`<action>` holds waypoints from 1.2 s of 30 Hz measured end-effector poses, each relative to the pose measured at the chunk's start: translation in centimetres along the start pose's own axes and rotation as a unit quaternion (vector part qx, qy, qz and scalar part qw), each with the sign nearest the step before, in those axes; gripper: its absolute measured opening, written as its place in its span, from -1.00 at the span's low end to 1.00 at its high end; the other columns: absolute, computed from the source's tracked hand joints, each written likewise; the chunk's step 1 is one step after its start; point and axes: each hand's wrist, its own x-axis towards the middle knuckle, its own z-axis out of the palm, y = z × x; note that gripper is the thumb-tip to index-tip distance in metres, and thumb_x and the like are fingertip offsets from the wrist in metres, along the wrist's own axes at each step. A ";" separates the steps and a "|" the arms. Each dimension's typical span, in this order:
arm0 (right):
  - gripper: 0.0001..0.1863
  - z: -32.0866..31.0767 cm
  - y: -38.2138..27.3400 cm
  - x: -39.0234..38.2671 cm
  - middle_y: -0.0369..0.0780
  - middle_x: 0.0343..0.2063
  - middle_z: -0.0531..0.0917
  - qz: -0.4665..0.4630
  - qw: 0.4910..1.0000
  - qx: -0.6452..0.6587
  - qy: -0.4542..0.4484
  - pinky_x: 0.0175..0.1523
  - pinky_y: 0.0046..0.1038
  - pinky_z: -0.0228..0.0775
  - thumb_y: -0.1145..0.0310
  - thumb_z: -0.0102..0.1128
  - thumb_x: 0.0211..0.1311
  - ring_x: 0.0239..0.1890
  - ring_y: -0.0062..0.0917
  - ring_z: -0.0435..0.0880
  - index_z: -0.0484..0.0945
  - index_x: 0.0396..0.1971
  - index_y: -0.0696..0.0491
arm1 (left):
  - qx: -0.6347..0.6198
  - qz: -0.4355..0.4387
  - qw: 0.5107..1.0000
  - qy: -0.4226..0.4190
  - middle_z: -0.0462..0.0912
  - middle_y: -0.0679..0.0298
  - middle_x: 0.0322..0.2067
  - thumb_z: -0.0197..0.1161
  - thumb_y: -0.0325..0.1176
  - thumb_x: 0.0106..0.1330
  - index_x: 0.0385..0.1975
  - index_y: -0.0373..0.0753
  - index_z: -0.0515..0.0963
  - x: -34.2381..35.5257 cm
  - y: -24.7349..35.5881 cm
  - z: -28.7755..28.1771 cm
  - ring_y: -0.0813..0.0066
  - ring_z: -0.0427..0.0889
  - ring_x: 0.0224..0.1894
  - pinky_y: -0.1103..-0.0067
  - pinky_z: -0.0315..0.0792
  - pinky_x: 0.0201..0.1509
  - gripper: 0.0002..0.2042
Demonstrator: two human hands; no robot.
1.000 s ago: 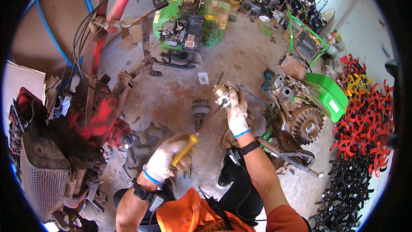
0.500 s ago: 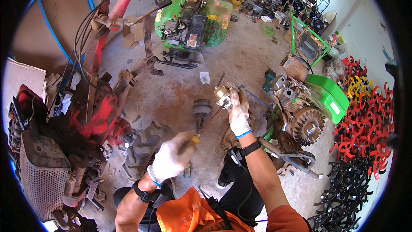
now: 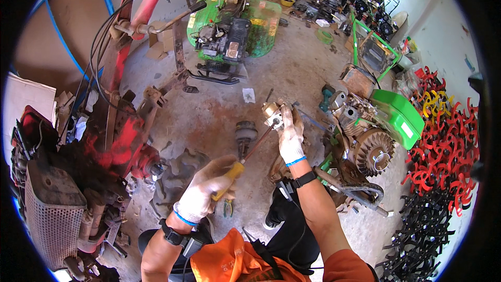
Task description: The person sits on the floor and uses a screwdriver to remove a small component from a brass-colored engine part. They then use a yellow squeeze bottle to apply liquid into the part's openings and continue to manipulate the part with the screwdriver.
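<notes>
My gloved left hand [image 3: 203, 188] is closed around the yellow handle of a screwdriver [image 3: 236, 171]. The thin shaft slants up to the right, its tip at the near side of a small carburetor [image 3: 271, 114]. That part has a brass-coloured bowl and a silver body, and my gloved right hand [image 3: 290, 138] grips it from the right. Whether the tip sits in a screw is too small to tell. Below the carburetor, a dark round-ended part [image 3: 245, 133] stands on the floor. Pliers [image 3: 228, 208] with yellow handles lie beside my left hand.
On the right is an engine with a finned flywheel [image 3: 373, 152] and a green tank [image 3: 399, 117]. Red tiller blades [image 3: 436, 156] and black ones [image 3: 417, 235] are heaped along the wall. A green machine [image 3: 229, 36] stands ahead; dirty red machinery [image 3: 122, 141] is at left.
My left hand has turned about the screwdriver, and more of the yellow handle shows now. The carburetor and my right hand have stayed nearly in place.
</notes>
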 end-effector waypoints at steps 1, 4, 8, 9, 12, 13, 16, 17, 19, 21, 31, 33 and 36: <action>-0.53 -0.1 0.0 0.0 -0.15 0.32 0.72 0.005 1.000 -0.002 0.008 0.40 -0.37 0.55 0.24 0.26 0.70 0.31 -0.45 0.69 0.59 0.41 0.18 | -0.070 -0.044 0.996 -0.020 0.71 0.05 0.14 0.34 -0.43 0.48 0.50 -0.30 0.46 0.1 0.3 -0.3 0.47 0.68 -0.17 0.59 0.60 -0.26 -0.43; -0.53 -0.2 0.1 -0.1 -0.16 0.32 0.72 0.007 1.000 0.005 -0.019 0.40 -0.38 0.54 0.24 0.27 0.69 0.31 -0.43 0.69 0.60 0.40 0.19 | -0.096 -0.120 0.988 -0.008 0.72 0.06 0.06 0.30 -0.34 0.58 0.51 -0.30 0.42 -0.1 1.0 -0.2 0.55 0.62 -0.30 0.68 0.46 -0.45 -0.46; -0.47 -0.3 0.5 0.1 -0.09 0.30 0.69 -0.026 0.999 -0.036 -0.030 0.08 -0.13 0.85 0.12 0.26 0.70 0.22 -0.24 0.80 0.53 0.41 0.18 | 0.066 -0.059 0.996 0.033 0.75 0.10 0.06 0.25 -0.38 0.59 0.54 -0.30 0.41 -0.3 1.0 1.0 0.57 0.63 -0.34 0.66 0.46 -0.46 -0.46; -0.47 -0.4 0.6 0.1 -0.09 0.30 0.69 -0.029 0.998 -0.040 -0.030 0.08 -0.14 0.86 0.12 0.26 0.70 0.22 -0.24 0.80 0.53 0.41 0.18 | 0.103 -0.039 0.993 0.038 0.76 0.12 0.06 0.24 -0.39 0.58 0.54 -0.30 0.41 -0.3 0.8 1.3 0.57 0.63 -0.35 0.66 0.45 -0.47 -0.46; -0.46 -0.5 0.7 0.1 -0.09 0.29 0.69 -0.029 0.998 -0.055 -0.027 0.07 -0.14 0.86 0.10 0.28 0.68 0.21 -0.23 0.81 0.53 0.40 0.18 | 0.217 -0.008 0.974 0.067 0.78 0.21 -0.12 0.30 -0.33 0.58 0.39 -0.27 0.57 -0.3 0.3 1.7 0.51 0.68 -0.37 0.53 0.56 -0.33 -0.57; -0.45 -0.6 0.7 0.1 -0.09 0.29 0.69 -0.028 0.997 -0.060 -0.024 0.07 -0.14 0.86 0.10 0.29 0.68 0.21 -0.23 0.81 0.53 0.40 0.17 | 0.296 0.064 0.951 0.065 0.79 0.16 -0.09 0.30 -0.37 0.56 0.38 -0.27 0.57 -0.3 0.0 1.7 0.40 0.73 -0.33 0.46 0.60 -0.28 -0.57; -0.45 -0.5 0.5 0.1 -0.09 0.28 0.69 -0.017 0.998 -0.058 -0.028 0.08 -0.14 0.87 0.10 0.30 0.67 0.22 -0.23 0.80 0.52 0.40 0.17 | 0.504 0.239 0.826 0.078 0.80 0.01 -0.03 0.31 -0.47 0.47 0.33 -0.30 0.61 -0.1 -0.5 1.9 0.12 0.83 -0.18 0.33 0.69 -0.10 -0.57; -0.45 -0.5 0.4 0.0 -0.09 0.28 0.70 -0.014 0.998 -0.054 -0.030 0.08 -0.14 0.87 0.10 0.31 0.66 0.22 -0.24 0.80 0.52 0.40 0.17 | 0.557 0.283 0.776 0.087 0.80 -0.03 -0.02 0.32 -0.50 0.43 0.31 -0.34 0.63 -0.1 -0.7 2.0 0.06 0.84 -0.13 0.32 0.70 -0.03 -0.57; -0.44 -0.3 0.3 -0.1 -0.09 0.27 0.70 -0.005 0.998 -0.048 -0.032 0.07 -0.14 0.87 0.10 0.32 0.66 0.21 -0.24 0.80 0.52 0.40 0.18 | 0.624 0.268 0.727 0.104 0.76 -0.18 0.00 0.36 -0.57 0.33 0.28 -0.35 0.65 -0.3 -1.0 2.2 -0.17 0.82 -0.01 0.28 0.70 0.09 -0.53; -0.45 -0.2 0.3 -0.1 -0.10 0.27 0.71 -0.012 0.998 -0.053 -0.026 0.07 -0.14 0.87 0.10 0.32 0.66 0.20 -0.25 0.81 0.53 0.40 0.16 | 0.615 0.306 0.721 0.095 0.78 -0.11 0.02 0.34 -0.58 0.34 0.31 -0.35 0.63 -0.3 -1.0 2.1 -0.07 0.83 -0.02 0.31 0.70 0.08 -0.51; -0.53 0.7 -1.3 -0.6 -0.20 0.29 0.72 0.010 0.999 -0.042 0.031 0.34 -0.43 0.56 0.18 0.33 0.66 0.26 -0.49 0.69 0.63 0.38 0.11 | -0.217 -0.105 0.970 0.002 0.75 0.04 0.10 0.33 -0.35 0.56 0.52 -0.34 0.41 0.4 0.5 -0.2 0.41 0.71 -0.18 0.59 0.61 -0.28 -0.42; -0.53 0.8 -1.4 -0.7 -0.19 0.29 0.72 0.011 0.999 -0.028 0.030 0.35 -0.42 0.56 0.18 0.32 0.67 0.27 -0.47 0.69 0.63 0.38 0.12 | -0.088 -0.062 0.994 0.024 0.76 0.06 0.06 0.31 -0.33 0.58 0.49 -0.34 0.45 0.3 0.6 0.2 0.49 0.70 -0.23 0.63 0.56 -0.34 -0.47; -0.52 0.8 -1.2 -0.6 -0.17 0.30 0.72 0.020 0.999 0.011 0.034 0.37 -0.40 0.54 0.20 0.31 0.67 0.28 -0.46 0.69 0.62 0.38 0.16 | 0.108 -0.010 0.991 0.072 0.78 0.11 -0.02 0.30 -0.35 0.57 0.41 -0.36 0.53 -0.1 0.4 1.1 0.59 0.67 -0.31 0.65 0.53 -0.35 -0.53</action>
